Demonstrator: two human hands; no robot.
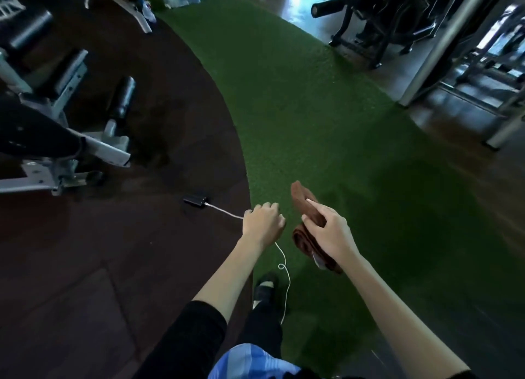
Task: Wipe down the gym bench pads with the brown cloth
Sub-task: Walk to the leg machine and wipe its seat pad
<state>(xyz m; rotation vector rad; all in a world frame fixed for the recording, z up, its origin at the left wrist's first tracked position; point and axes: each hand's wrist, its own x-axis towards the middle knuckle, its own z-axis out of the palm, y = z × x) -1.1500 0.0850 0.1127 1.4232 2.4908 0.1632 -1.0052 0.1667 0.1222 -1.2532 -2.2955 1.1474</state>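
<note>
Gym bench (108, 148): nine o'clock, grey-framed, black pad (34, 134).
Left hand (264, 222): fingers curled round white cable (287, 282).
Brown cloth (304, 197): folded lengthwise, plush, rust-brown, white tag (318, 261) at lower end; three o'clock of left hand, above green turf (298, 109).
Right hand (329, 234): fingers grip cloth's middle.

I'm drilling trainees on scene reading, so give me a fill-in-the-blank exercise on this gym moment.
1. The right hand holds the folded ___ cloth.
2. The left hand grips a thin ___ cable.
3. The gym bench stands to the person's ___.
Missing words: brown; white; left.
</note>
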